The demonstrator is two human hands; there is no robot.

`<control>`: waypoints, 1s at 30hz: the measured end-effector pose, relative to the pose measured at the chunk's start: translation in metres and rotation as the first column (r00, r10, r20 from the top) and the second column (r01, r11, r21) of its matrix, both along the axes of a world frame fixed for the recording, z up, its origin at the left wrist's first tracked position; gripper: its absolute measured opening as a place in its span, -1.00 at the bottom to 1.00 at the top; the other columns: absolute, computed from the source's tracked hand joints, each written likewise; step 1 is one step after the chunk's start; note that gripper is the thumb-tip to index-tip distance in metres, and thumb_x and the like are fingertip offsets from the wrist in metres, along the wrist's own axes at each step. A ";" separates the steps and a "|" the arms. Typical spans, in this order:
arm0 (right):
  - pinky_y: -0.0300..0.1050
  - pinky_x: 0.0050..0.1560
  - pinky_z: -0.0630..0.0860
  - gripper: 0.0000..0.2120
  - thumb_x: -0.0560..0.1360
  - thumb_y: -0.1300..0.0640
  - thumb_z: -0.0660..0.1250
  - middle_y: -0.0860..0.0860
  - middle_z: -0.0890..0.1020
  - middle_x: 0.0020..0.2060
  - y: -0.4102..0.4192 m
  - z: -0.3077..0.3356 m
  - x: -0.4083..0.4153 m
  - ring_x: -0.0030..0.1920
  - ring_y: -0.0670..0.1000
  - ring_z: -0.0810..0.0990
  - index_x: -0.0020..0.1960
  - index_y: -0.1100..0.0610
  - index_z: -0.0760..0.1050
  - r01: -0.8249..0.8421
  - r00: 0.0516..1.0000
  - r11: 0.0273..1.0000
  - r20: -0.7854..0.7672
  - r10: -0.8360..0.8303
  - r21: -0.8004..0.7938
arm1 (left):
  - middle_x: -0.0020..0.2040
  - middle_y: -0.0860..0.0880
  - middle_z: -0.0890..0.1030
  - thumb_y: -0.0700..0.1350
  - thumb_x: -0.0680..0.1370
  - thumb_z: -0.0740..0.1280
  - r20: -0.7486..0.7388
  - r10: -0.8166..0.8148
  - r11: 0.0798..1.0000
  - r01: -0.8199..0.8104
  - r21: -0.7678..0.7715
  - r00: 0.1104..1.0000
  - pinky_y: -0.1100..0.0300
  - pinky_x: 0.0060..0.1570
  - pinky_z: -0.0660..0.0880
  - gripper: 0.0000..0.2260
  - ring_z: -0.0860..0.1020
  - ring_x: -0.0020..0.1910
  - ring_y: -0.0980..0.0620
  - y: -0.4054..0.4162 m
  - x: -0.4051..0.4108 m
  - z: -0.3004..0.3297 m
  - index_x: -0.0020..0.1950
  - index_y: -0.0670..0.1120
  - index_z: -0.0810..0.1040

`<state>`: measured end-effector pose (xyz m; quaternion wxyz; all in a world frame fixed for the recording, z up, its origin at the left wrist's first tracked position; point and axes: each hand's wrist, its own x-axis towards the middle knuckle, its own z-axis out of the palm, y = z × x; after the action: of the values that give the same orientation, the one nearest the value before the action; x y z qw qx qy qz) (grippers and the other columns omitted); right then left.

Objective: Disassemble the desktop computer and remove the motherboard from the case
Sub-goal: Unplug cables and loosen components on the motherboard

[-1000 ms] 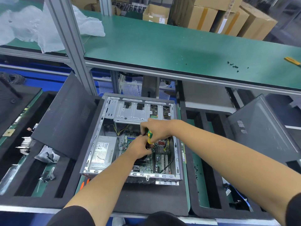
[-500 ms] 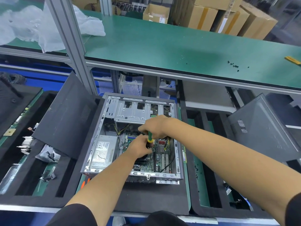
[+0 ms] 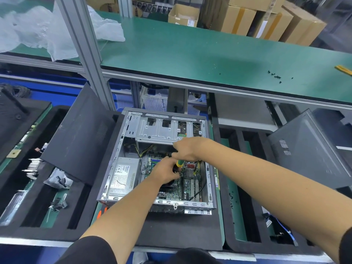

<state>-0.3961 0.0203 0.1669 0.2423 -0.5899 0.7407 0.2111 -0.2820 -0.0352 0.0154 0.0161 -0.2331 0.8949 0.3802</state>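
An open grey computer case (image 3: 114, 164) lies on its side on black foam. Inside are the green motherboard (image 3: 187, 184), a silver power supply (image 3: 122, 176) at the left and a metal drive cage (image 3: 158, 130) at the back. My right hand (image 3: 187, 149) grips the top of a green-and-yellow screwdriver (image 3: 179, 163) standing upright over the board. Just below it, my left hand (image 3: 165, 173) curls round the screwdriver's lower shaft, close to the board. The tip and the screw are hidden by my fingers.
A black side panel (image 3: 80, 136) leans at the case's left; another dark panel (image 3: 308, 155) stands at the right. Foam trays (image 3: 228, 216) with slots flank the case. Loose black screws (image 3: 275, 76) lie on the green shelf (image 3: 190, 50) above, with plastic wrap (image 3: 38, 29) and cardboard boxes (image 3: 266, 21).
My right hand has shifted slightly back and right on the screwdriver's handle. My left hand stays at the shaft over the motherboard.
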 end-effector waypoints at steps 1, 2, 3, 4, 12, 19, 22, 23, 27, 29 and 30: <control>0.01 -0.12 0.36 -0.71 0.69 -0.09 0.05 0.01 0.49 -0.13 0.000 -0.001 -0.001 -0.11 0.10 0.49 0.09 0.11 0.37 -0.002 1.000 1.000 0.025 0.002 0.003 | -0.12 0.06 0.61 -0.17 0.41 0.47 -0.001 0.001 1.000 -0.001 -0.002 1.000 0.02 0.18 0.48 -0.90 0.55 -0.09 0.00 0.000 0.000 0.000 -0.12 -0.06 0.61; 0.00 -0.15 0.34 -0.75 0.70 -0.07 0.03 -0.03 0.46 -0.18 -0.001 -0.001 0.000 -0.16 0.06 0.47 0.08 0.09 0.35 -0.032 0.999 0.999 0.019 0.032 0.001 | -0.13 0.06 0.61 -0.16 0.41 0.47 -0.003 0.002 1.000 -0.002 -0.002 1.000 0.01 0.21 0.44 -0.91 0.55 -0.11 0.01 0.000 -0.001 -0.001 -0.12 -0.07 0.62; -0.01 -0.20 0.31 -0.79 0.70 -0.05 0.03 -0.06 0.44 -0.21 -0.002 0.000 0.001 -0.21 0.02 0.44 0.07 0.05 0.33 -0.076 0.997 0.997 -0.004 0.076 0.002 | -0.13 0.05 0.60 -0.16 0.41 0.47 -0.001 0.005 1.000 -0.005 -0.002 1.000 0.02 0.22 0.42 -0.91 0.54 -0.13 0.02 0.000 -0.001 0.000 -0.12 -0.07 0.62; -0.04 -0.25 0.28 -0.83 0.70 -0.04 0.04 -0.08 0.43 -0.23 -0.003 0.001 0.002 -0.25 -0.01 0.41 0.06 0.02 0.32 -0.116 0.993 0.993 -0.024 0.116 0.004 | -0.12 0.05 0.60 -0.15 0.41 0.47 0.008 0.009 1.000 -0.009 -0.001 1.000 0.03 0.21 0.43 -0.91 0.53 -0.12 0.02 0.000 -0.001 0.000 -0.11 -0.07 0.63; -0.12 -0.30 0.32 -0.87 0.51 0.17 0.36 -0.03 0.57 -0.24 -0.010 0.006 -0.010 -0.15 0.09 0.56 -0.14 0.02 0.43 -0.089 0.987 0.995 0.132 0.093 -0.036 | -0.11 0.03 0.58 -0.11 0.40 0.46 0.023 0.005 1.000 -0.005 -0.023 1.000 -0.01 -0.03 0.55 -0.90 0.48 -0.01 0.01 0.000 0.000 0.002 -0.13 0.01 0.59; -0.09 -0.38 0.29 -0.84 0.33 0.29 0.32 -0.05 0.44 -0.16 0.001 -0.010 -0.014 -0.26 0.02 0.46 -0.28 0.04 0.51 -0.156 0.976 0.955 0.111 0.189 -0.252 | -0.08 -0.03 0.58 -0.13 0.42 0.45 0.023 -0.021 1.000 0.022 -0.019 1.000 -0.04 0.02 0.55 -0.90 0.51 -0.01 -0.01 -0.002 -0.001 0.001 -0.10 -0.04 0.59; -0.05 -0.38 0.31 -0.80 0.40 0.26 0.33 -0.05 0.35 -0.10 0.003 -0.008 -0.012 -0.21 0.09 0.48 -0.08 -0.02 0.46 -0.224 0.959 0.948 0.124 0.257 -0.226 | -0.09 -0.03 0.60 -0.15 0.40 0.46 0.003 -0.009 1.000 0.009 0.005 1.000 -0.04 -0.03 0.57 -0.90 0.56 -0.07 0.00 -0.002 -0.001 0.000 -0.12 -0.05 0.59; -0.05 -0.37 0.33 -0.74 0.45 0.20 0.33 -0.05 0.37 -0.05 0.003 -0.006 -0.010 -0.19 0.10 0.50 0.05 -0.07 0.41 -0.235 0.958 0.950 0.113 0.262 -0.206 | -0.11 -0.02 0.61 -0.15 0.40 0.46 0.004 -0.008 1.000 0.008 0.005 1.000 -0.04 -0.04 0.57 -0.91 0.56 -0.09 0.00 -0.002 -0.002 -0.001 -0.14 -0.05 0.59; -0.03 -0.29 0.46 -0.55 0.65 -0.19 0.07 0.00 0.47 -0.17 -0.003 -0.001 0.004 -0.21 0.15 0.53 0.42 0.04 0.33 -0.369 0.902 0.924 -0.277 0.330 -0.100 | -0.06 -0.02 0.61 -0.17 0.42 0.48 0.036 0.010 1.000 -0.011 0.013 0.999 -0.02 0.01 0.57 -0.90 0.57 -0.09 0.00 -0.003 -0.003 -0.002 -0.10 -0.06 0.62; 0.00 -0.21 0.52 -0.54 0.68 -0.16 0.01 0.04 0.47 -0.25 -0.005 -0.002 0.010 -0.20 0.15 0.54 0.28 0.15 0.46 -0.334 0.905 0.939 -0.304 0.297 -0.079 | -0.13 0.06 0.59 -0.19 0.43 0.48 0.048 0.026 0.999 -0.028 0.036 0.999 0.00 -0.03 0.59 -0.89 0.58 -0.16 0.05 -0.003 -0.003 -0.003 -0.12 -0.04 0.60; 0.01 -0.16 0.53 -0.57 0.69 -0.11 0.01 0.05 0.50 -0.20 -0.007 -0.003 0.011 -0.17 0.16 0.53 0.24 0.15 0.49 -0.302 0.926 0.951 -0.261 0.274 -0.073 | -0.17 0.10 0.58 -0.19 0.42 0.49 0.050 0.035 0.998 -0.038 0.045 0.998 0.02 -0.05 0.60 -0.88 0.57 -0.21 0.08 -0.003 -0.003 -0.003 -0.14 -0.03 0.59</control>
<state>-0.3850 0.0134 0.1641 0.0809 -0.6739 0.6810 0.2748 -0.2851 -0.0377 0.0125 0.0367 -0.2583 0.8810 0.3948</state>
